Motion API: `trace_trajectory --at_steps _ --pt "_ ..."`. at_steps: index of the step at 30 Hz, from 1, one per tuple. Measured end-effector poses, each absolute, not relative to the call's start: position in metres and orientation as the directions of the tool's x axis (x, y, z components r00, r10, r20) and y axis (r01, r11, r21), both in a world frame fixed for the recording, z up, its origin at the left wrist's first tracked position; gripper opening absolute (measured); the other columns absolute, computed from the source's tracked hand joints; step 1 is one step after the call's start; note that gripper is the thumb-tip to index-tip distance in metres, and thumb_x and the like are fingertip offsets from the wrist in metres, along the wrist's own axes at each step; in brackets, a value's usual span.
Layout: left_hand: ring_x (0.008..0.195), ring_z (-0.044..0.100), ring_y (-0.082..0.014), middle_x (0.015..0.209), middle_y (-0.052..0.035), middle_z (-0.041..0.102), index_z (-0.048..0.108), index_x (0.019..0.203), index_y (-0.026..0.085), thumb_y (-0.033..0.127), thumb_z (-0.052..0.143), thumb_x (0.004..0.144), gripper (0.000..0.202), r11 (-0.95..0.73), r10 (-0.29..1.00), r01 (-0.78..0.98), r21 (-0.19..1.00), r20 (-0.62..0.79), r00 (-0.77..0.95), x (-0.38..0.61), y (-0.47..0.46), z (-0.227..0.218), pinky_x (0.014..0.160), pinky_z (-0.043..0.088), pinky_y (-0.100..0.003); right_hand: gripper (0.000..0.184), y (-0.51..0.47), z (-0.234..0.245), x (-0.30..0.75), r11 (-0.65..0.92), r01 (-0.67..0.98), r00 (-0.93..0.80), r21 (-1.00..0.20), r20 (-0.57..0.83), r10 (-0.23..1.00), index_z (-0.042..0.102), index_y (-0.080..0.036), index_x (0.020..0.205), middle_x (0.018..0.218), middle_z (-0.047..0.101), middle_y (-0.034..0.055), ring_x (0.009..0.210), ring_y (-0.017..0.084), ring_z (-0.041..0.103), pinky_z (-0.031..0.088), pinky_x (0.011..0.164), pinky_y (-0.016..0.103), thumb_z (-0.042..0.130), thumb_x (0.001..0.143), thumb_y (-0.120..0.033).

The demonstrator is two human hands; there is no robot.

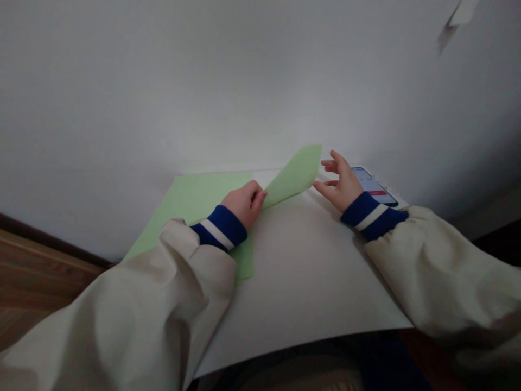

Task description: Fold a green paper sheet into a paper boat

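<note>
A light green sheet of paper [195, 198] lies on a white board [309, 271] in front of me. One corner of the paper [295, 174] is folded up and over toward the right. My left hand [245, 202] is closed in a pinch on the fold of that green paper. My right hand [341, 182] hovers just right of the raised flap, with fingers spread and nothing in them. Both arms wear cream sleeves with blue and white cuffs.
A smartphone [374, 187] with a lit screen lies behind my right hand on the board. A pale wall [244, 81] rises right behind the board. Wooden flooring [32, 277] shows at the lower left.
</note>
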State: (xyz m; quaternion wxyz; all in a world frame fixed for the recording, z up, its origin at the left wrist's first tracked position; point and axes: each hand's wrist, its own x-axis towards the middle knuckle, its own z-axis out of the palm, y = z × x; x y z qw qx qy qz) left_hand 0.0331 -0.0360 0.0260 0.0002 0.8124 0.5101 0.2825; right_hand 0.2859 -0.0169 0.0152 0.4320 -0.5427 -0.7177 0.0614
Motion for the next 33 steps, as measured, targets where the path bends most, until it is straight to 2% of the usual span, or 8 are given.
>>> trace_trajectory --at_steps 3,6,10,15,19,23,27,33 --pt "0.045 0.042 -0.0105 0.050 0.0061 0.042 0.044 0.074 0.019 0.031 0.041 0.084 0.016 -0.469 0.847 0.733 0.494 0.487 0.214 0.035 -0.034 0.025 0.048 0.032 -0.023 0.070 -0.014 0.011 0.286 0.336 0.674 -0.051 -0.658 0.412 0.910 0.037 -0.013 0.132 0.125 0.052 0.0173 0.113 0.024 0.050 0.052 0.073 0.035 0.059 0.071 -0.038" --pt "0.037 0.039 -0.0091 0.045 0.0101 0.036 0.040 0.083 0.021 0.028 0.040 0.083 0.008 -0.411 0.909 0.521 0.748 0.377 0.176 0.038 -0.032 0.023 0.042 0.030 -0.020 0.044 -0.013 0.006 0.286 0.325 0.595 -0.162 -0.735 0.286 0.944 0.058 -0.015 0.110 0.115 0.061 0.0117 0.107 0.021 0.055 0.049 0.084 0.036 0.059 0.072 -0.037" --pt "0.035 0.042 -0.0089 0.046 0.0120 0.041 0.034 0.095 0.021 0.024 0.038 0.081 0.015 -0.207 0.973 0.263 0.942 0.170 0.155 0.042 -0.031 0.024 0.039 0.036 -0.019 0.031 -0.016 0.001 0.284 0.289 0.371 -0.283 -0.882 0.189 0.940 0.061 -0.016 0.099 0.106 0.067 0.0079 0.096 0.018 0.062 0.047 0.088 0.035 0.058 0.075 -0.036" --pt "0.033 0.036 -0.0074 0.043 0.0134 0.034 0.032 0.121 0.016 0.020 0.043 0.075 0.048 -0.276 0.957 0.282 0.919 0.237 0.167 0.038 -0.032 0.027 0.040 0.034 -0.020 0.017 -0.025 0.011 0.275 0.150 0.259 -0.213 -0.954 0.095 0.972 0.055 -0.016 0.094 0.101 0.068 0.0102 0.091 0.016 0.064 0.049 0.084 0.035 0.047 0.082 -0.024" --pt "0.033 0.029 -0.0075 0.041 0.0138 0.027 0.009 0.141 0.012 0.017 0.042 0.075 0.074 -0.361 0.926 0.302 0.883 0.300 0.230 0.035 -0.031 0.025 0.040 0.029 -0.021 0.012 -0.028 0.016 0.271 0.092 0.225 -0.155 -0.970 0.058 0.986 0.053 -0.017 0.089 0.095 0.069 0.0086 0.085 0.016 0.065 0.051 0.078 0.034 0.049 0.081 -0.026" --pt "0.038 0.033 -0.0069 0.048 0.0098 0.040 0.015 0.141 0.013 0.018 0.050 0.073 0.076 -0.389 0.909 0.131 0.912 0.356 0.219 0.036 -0.027 0.019 0.042 0.027 -0.020 0.018 -0.025 0.012 0.274 0.049 0.069 -0.165 -0.996 0.037 0.986 0.055 -0.019 0.085 0.086 0.069 0.0055 0.074 0.015 0.064 0.051 0.075 0.033 0.061 0.073 -0.032" --pt "0.046 0.044 -0.0073 0.069 0.0017 0.059 0.015 0.142 0.016 0.023 0.058 0.072 0.083 -0.343 0.931 -0.048 0.938 0.347 0.112 0.038 -0.021 0.014 0.047 0.035 -0.021 0.027 -0.021 0.009 0.277 -0.007 -0.048 -0.275 -0.999 0.006 0.961 0.060 -0.020 0.080 0.076 0.069 0.0027 0.067 0.015 0.063 0.051 0.072 0.030 0.072 0.063 -0.036" --pt "0.041 0.040 -0.0065 0.055 0.0092 0.047 0.018 0.141 0.018 0.020 0.059 0.073 0.079 -0.234 0.972 -0.098 0.967 0.228 -0.060 0.035 -0.016 0.011 0.046 0.038 -0.020 0.023 -0.024 0.012 0.281 -0.131 0.022 -0.445 -0.991 -0.127 0.886 0.063 -0.020 0.078 0.074 0.070 0.0012 0.068 0.014 0.064 0.051 0.071 0.028 0.073 0.061 -0.032"
